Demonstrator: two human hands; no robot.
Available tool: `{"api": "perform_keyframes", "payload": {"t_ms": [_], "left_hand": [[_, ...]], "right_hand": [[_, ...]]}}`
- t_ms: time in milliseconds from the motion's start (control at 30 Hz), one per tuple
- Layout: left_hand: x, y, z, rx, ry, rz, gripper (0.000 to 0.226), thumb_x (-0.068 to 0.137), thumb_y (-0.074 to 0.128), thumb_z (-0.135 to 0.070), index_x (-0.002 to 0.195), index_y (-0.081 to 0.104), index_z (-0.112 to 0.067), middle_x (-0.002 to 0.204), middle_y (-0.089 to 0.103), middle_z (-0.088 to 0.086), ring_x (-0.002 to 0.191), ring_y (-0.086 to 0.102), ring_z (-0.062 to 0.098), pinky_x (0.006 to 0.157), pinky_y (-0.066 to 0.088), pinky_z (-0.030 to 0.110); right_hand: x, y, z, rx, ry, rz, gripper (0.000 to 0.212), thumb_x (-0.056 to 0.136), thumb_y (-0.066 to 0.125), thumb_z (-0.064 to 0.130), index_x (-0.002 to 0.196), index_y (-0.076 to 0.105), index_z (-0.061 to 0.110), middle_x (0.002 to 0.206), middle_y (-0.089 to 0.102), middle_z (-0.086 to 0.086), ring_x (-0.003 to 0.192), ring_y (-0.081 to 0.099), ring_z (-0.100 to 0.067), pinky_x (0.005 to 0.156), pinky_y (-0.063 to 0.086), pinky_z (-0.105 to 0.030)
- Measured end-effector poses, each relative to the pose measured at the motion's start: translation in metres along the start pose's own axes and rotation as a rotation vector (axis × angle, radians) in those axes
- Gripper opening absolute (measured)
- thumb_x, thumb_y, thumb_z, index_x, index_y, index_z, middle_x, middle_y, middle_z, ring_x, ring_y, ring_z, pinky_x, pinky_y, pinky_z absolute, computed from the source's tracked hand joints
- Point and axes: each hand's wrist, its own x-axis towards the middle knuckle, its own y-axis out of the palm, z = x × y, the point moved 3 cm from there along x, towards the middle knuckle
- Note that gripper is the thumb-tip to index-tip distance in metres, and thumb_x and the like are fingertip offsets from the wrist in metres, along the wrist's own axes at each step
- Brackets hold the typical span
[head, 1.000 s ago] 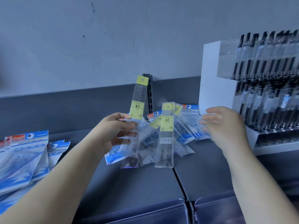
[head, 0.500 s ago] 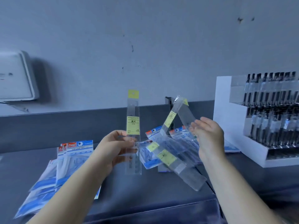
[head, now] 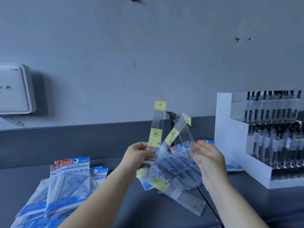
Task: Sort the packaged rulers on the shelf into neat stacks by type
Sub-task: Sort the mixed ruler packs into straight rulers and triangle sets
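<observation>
My left hand (head: 139,157) pinches a clear straight ruler pack (head: 157,129) with yellow labels and holds it upright above the shelf. My right hand (head: 206,159) grips a second clear ruler pack (head: 176,134), which leans up to the right and nearly meets the first near its lower end. Under both hands lies a loose heap of blue geometric ruler sets (head: 181,170). A further clear ruler pack (head: 182,195) lies flat at the heap's front. At the left sits a stack of blue "GEOMETRIC" sets (head: 70,183).
A white tiered display of black pens (head: 269,134) stands at the right on the dark grey shelf (head: 139,211). A white box (head: 14,89) hangs on the wall at the left. A dark raised back edge (head: 82,139) runs behind the shelf.
The view has tilted up and shifted. My right hand has brought its ruler pack closer to the one in my left hand; the left hand stays raised with its pack.
</observation>
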Motion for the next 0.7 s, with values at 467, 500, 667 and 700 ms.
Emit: {"api": "perform_keyframes", "payload": {"t_ms": [467,500,667,700], "left_hand": [[0.07,0.04,0.008,0.251,0.021,0.061,0.008,0.09,0.061,-0.014,0.082,0.062,-0.011,0.072,0.061,-0.001,0.056,0.052,0.007,0.053,0.043,0.015],[0.071,0.043,0.007,0.23,0.022,0.074,0.008,0.09,0.061,-0.012,0.082,0.061,-0.011,0.074,0.062,0.0,0.059,0.053,0.009,0.054,0.044,0.015],[0.067,0.045,-0.011,0.029,0.062,-0.014,0.011,0.088,0.06,-0.003,0.079,0.06,-0.01,0.069,0.063,0.006,0.046,0.056,0.011,0.044,0.048,0.02],[0.064,0.044,-0.019,-0.026,0.088,-0.053,0.012,0.088,0.06,-0.003,0.078,0.059,-0.01,0.066,0.063,0.006,0.043,0.057,0.011,0.042,0.048,0.02]], "right_hand": [[0.016,-0.016,-0.01,0.237,0.113,0.013,0.046,0.08,0.043,-0.026,0.114,0.052,0.004,0.105,0.059,-0.01,0.099,0.061,-0.02,0.087,0.048,-0.032],[0.016,-0.016,-0.01,0.239,0.11,0.012,0.045,0.08,0.044,-0.026,0.112,0.052,0.005,0.104,0.059,-0.009,0.098,0.062,-0.018,0.088,0.049,-0.033],[0.014,-0.011,-0.006,0.313,0.114,0.031,0.045,0.081,0.038,-0.028,0.11,0.052,0.003,0.104,0.057,-0.012,0.088,0.061,-0.014,0.076,0.053,-0.025],[0.014,-0.009,-0.005,0.321,0.115,0.049,0.046,0.081,0.037,-0.028,0.111,0.051,0.003,0.103,0.057,-0.012,0.086,0.061,-0.014,0.072,0.054,-0.023]]}}
